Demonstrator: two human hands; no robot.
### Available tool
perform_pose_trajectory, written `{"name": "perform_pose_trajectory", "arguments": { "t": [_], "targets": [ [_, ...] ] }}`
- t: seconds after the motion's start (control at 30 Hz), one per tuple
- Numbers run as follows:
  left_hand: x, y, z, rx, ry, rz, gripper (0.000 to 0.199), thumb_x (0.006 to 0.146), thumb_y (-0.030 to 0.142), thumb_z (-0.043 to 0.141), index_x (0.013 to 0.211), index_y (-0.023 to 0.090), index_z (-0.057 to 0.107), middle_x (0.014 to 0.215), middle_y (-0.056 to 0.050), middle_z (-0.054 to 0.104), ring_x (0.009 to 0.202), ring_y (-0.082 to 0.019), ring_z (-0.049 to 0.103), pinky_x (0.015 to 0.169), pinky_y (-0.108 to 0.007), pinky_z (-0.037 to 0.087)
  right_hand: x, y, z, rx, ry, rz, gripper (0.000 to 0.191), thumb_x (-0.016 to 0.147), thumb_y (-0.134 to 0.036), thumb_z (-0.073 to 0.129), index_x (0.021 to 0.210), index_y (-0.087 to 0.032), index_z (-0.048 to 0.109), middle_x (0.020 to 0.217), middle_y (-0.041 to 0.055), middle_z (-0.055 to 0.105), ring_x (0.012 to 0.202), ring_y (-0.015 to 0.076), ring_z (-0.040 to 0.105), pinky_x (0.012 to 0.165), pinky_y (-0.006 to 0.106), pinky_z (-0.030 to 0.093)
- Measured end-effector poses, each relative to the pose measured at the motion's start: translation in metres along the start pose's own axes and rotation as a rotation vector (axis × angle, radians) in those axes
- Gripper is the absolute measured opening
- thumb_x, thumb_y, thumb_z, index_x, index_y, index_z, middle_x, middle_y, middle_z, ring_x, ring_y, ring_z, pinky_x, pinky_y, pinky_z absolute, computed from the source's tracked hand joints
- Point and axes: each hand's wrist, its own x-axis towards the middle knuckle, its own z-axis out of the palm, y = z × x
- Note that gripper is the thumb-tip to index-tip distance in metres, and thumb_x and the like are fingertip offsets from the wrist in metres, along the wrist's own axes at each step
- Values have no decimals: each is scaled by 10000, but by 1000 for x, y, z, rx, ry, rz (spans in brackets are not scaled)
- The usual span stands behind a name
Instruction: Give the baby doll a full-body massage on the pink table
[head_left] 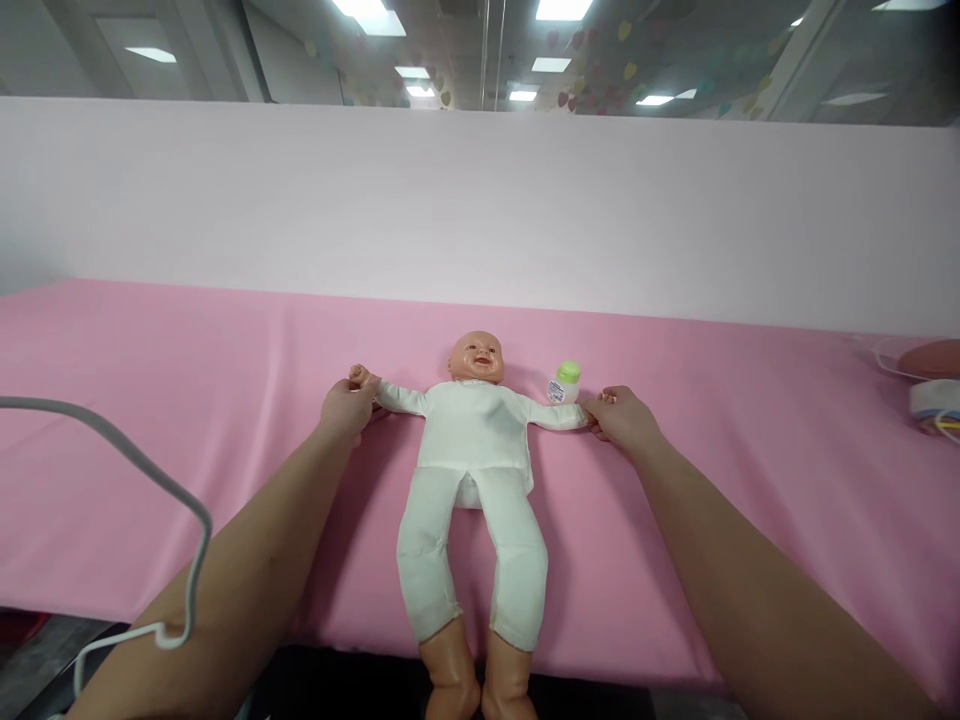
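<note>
A baby doll [474, 430] in a white top and white trousers lies on its back on a pink cloth [225, 400], its bare feet reaching over the near edge. Both its arms are stretched out sideways. My left hand [349, 408] is closed around the doll's hand on the left. On the other side, my right hand [622, 420] pinches the doll's other hand at the end of its sleeve. Just beyond that sleeve stands a small white bottle [564, 384] with a green cap, close to my right hand but apart from it.
A grey-white cable [142, 460] loops in from the left, in front of my left forearm. At the far right edge lie a pinkish-brown rounded object [932, 358] and a white banded item [934, 398]. Behind the cloth rises a white wall [465, 210] with glass above.
</note>
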Motion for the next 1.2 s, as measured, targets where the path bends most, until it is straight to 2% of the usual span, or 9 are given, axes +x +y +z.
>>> {"name": "perform_pose_trajectory", "arguments": {
  "t": [0.13,0.27,0.43,0.6,0.7,0.83,0.93,1.03,1.2],
  "targets": [
    [-18,8,1,139,-23,229,300,865,407,759,1063,213,645,1074,-111,726,916,-260,760,802,-409,644,-16,-18,-3,9,133,-75,674,787,-475,743,1377,-220,541,1083,112,753,892,285,735,755,412,594],
    [-52,23,9,419,-86,484,335,884,391,718,1184,256,649,1113,-61,763,997,-249,742,891,-399,610,-47,-41,7,127,198,-406,675,821,-473,747,1414,-228,536,1174,105,746,911,267,745,792,418,620],
    [-86,27,23,661,-276,827,268,916,363,675,1165,269,706,1158,-34,779,1038,-239,723,939,-378,572,-82,-58,28,23,56,-908,278,901,-305,684,1176,-258,683,1124,68,762,973,263,720,860,436,618],
    [-90,20,29,811,-423,1004,255,909,301,659,1144,250,743,1125,-51,786,1066,-253,708,915,-376,564,-93,-62,39,-159,-64,-1198,268,885,-123,646,1123,-222,718,1060,87,750,965,269,683,836,431,590],
    [-88,18,29,880,-483,1044,258,912,263,637,1139,269,759,1195,-46,778,1121,-259,698,967,-395,547,-94,-64,44,-209,-104,-1279,254,899,-72,605,1067,-212,735,1028,90,739,943,259,669,849,439,573],
    [-89,20,30,916,-495,1038,261,914,268,628,1141,275,757,1220,-51,771,1129,-268,699,964,-402,543,-94,-64,49,-186,-123,-1262,284,882,-54,601,1058,-227,742,1041,83,736,966,260,666,884,455,566],
    [-90,22,28,856,-472,958,242,906,318,647,1120,259,742,1155,-55,776,1059,-259,717,916,-379,558,-92,-62,48,-95,-121,-1146,289,862,-102,647,1097,-242,739,1040,76,742,974,265,673,870,448,581],
    [-85,24,25,669,-361,773,262,879,378,695,1110,254,714,1108,-43,774,1001,-241,731,882,-353,575,-83,-59,41,105,-26,-885,252,869,-241,713,1121,-247,713,1093,69,756,969,257,699,859,433,606],
    [-48,15,13,259,-79,403,316,831,411,740,1061,223,633,1049,-60,733,965,-243,726,811,-368,607,-47,-41,25,342,177,-320,487,831,-433,780,1253,-244,627,1152,69,753,957,245,736,849,409,631]
  ]
}}
